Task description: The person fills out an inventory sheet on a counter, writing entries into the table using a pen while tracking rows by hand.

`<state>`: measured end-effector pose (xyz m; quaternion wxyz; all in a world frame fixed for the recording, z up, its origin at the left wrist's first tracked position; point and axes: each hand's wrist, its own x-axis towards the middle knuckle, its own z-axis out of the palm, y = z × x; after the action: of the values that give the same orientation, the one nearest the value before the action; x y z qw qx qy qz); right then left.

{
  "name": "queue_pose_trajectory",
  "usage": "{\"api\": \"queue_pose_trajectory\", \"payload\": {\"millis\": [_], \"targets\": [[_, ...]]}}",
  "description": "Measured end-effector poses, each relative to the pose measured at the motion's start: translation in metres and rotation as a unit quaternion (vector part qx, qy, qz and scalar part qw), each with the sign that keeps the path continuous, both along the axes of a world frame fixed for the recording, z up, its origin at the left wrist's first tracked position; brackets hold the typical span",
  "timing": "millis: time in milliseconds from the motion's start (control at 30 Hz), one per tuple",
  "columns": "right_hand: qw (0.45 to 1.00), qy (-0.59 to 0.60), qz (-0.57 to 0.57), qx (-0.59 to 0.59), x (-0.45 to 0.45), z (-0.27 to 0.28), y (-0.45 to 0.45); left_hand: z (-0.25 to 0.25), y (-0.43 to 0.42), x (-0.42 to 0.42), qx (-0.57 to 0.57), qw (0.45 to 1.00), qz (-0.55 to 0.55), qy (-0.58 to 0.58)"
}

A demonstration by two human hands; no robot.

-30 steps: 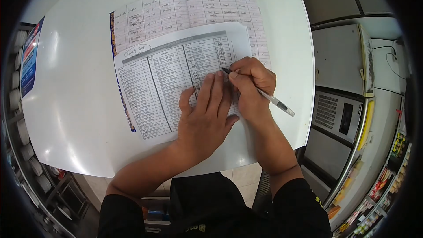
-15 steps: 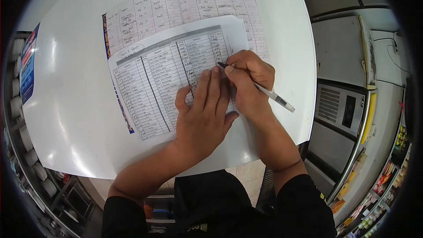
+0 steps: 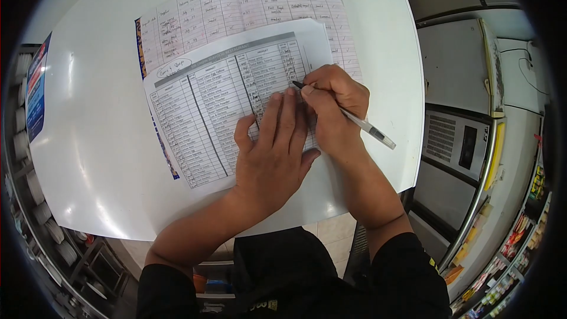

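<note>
A printed sheet (image 3: 218, 112) with product columns and handwritten entries lies over the lower part of an open ruled notebook (image 3: 207, 12). My left hand (image 3: 274, 153) rests flat on the sheet with its fingers spread. Close beside its fingertips, my right hand (image 3: 336, 106) pinches a pen (image 3: 372, 132) with a clear barrel and black grip. The pen's dark tip is at the right-hand column of the sheet. Part of the writing is hidden under my hands.
The white table (image 3: 106, 159) bears the papers. A blue and red printed sheet (image 3: 36, 94) is at its left edge, near racks of stacked plates (image 3: 35, 186). At the right stand a metal appliance (image 3: 455, 142) and shelves of packets (image 3: 511, 242).
The papers and table edge have shifted slightly left and up in view. My right hand and the pen have moved slightly left and up, still at the right-hand column.
</note>
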<state>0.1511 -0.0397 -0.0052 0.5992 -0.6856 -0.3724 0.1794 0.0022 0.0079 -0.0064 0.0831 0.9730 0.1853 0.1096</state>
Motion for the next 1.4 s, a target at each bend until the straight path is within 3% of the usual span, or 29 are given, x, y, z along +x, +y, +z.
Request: {"api": "queue_pose_trajectory", "payload": {"millis": [67, 900, 1400], "targets": [[0.996, 0.074, -0.006, 0.038, 0.0002, 0.002, -0.0007, -0.0001, 0.0001, -0.0002, -0.003, 1.0, -0.004, 0.001], [0.999, 0.048, -0.008, 0.023, 0.0036, -0.0007, -0.0012, 0.0025, 0.0015, -0.0011, -0.042, 0.999, -0.022, -0.005], [0.992, 0.113, -0.026, 0.042, 0.001, 0.0032, 0.0023, 0.0019, 0.0034, -0.002, -0.049, 0.998, -0.025, -0.005]]}}
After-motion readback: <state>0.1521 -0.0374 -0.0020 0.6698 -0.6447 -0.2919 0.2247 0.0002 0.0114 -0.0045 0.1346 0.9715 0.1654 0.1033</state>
